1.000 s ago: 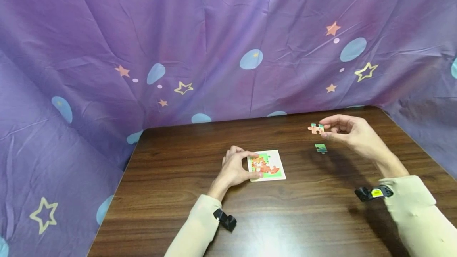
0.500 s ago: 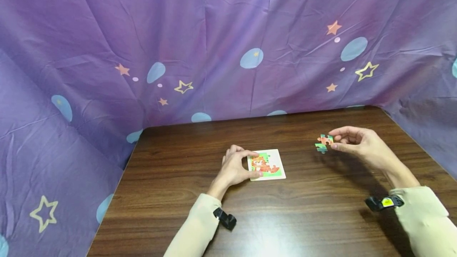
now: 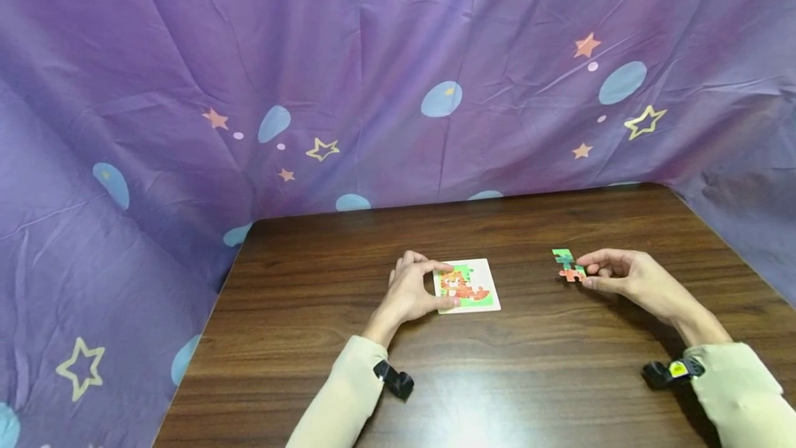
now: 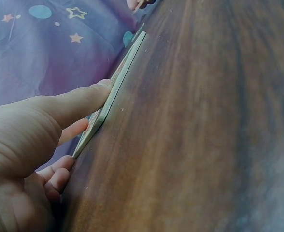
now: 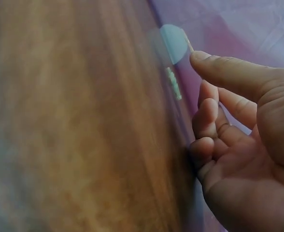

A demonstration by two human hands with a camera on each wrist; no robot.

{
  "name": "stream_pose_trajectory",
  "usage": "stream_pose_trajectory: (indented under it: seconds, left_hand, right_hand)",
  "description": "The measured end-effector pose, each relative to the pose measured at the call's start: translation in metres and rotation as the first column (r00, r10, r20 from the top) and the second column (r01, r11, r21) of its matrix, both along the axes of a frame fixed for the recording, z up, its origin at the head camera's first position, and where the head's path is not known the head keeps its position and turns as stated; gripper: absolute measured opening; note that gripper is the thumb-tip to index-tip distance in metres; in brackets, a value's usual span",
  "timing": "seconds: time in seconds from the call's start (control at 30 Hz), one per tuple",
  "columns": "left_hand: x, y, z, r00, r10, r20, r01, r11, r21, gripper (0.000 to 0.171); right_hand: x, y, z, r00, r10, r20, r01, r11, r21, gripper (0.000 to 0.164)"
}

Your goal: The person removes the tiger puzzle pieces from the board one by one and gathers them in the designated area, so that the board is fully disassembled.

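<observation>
A small square jigsaw board (image 3: 484, 283) with a white border and a partly filled orange-and-green animal picture lies on the table. My left hand (image 3: 411, 289) holds its left side, thumb and index finger on the top face. In the left wrist view the board (image 4: 124, 65) appears nearly edge-on beneath the thumb. To the right, my right hand (image 3: 628, 278) pinches an orange-and-green puzzle piece (image 3: 570, 274) between thumb and index finger. Just beyond it lies a second, green piece (image 3: 562, 254), which the held piece overlaps in the head view.
The dark wood-grain table (image 3: 311, 310) ends at the back against a purple curtain (image 3: 385, 88) printed with stars and ovals. More curtain hangs along both sides. A bright glare shows on the tabletop near the front.
My right hand has come nearer the body and lower with the puzzle piece, also turning it, and shifted slightly right. The left hand and board have stayed put.
</observation>
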State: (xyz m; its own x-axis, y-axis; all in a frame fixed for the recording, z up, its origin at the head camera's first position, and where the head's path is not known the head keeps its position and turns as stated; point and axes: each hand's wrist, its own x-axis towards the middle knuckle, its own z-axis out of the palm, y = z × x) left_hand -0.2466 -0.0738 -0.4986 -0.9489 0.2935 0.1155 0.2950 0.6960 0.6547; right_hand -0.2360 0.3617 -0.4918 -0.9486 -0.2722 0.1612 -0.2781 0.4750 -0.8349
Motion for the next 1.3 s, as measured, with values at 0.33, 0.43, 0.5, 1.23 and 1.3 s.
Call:
stream_pose_trajectory:
  seconds: [0.33, 0.43, 0.5, 1.23, 1.3]
  left_hand:
    - [0.001, 0.0, 0.003, 1.0, -0.016, -0.008, 0.015, 0.999, -0.031, 0.065]
    - [0.001, -0.001, 0.002, 1.0, -0.017, -0.016, 0.017, 0.999, -0.03, 0.065]
    - [0.0, -0.001, 0.0, 0.999, -0.018, -0.028, 0.017, 0.999, -0.027, 0.065]
    - [-0.007, 0.0, -0.014, 0.999, 0.0, -0.036, 0.001, 1.0, 0.024, 0.066]
    - [-0.008, -0.001, -0.016, 0.999, -0.001, -0.038, 0.002, 1.0, 0.025, 0.066]
  right_hand:
    - [0.003, 0.003, -0.01, 0.999, 0.007, -0.05, -0.004, 0.999, 0.049, 0.03]
    - [0.003, 0.002, -0.013, 0.997, 0.012, -0.07, -0.009, 0.999, 0.047, 0.03]
    - [0.003, 0.002, -0.013, 0.996, 0.009, -0.087, -0.004, 0.998, 0.056, 0.028]
    - [0.0, 0.001, -0.012, 0.993, -0.003, -0.121, 0.019, 0.991, 0.136, 0.028]
    - [0.0, 0.001, -0.013, 0.992, -0.004, -0.125, 0.021, 0.991, 0.135, 0.028]
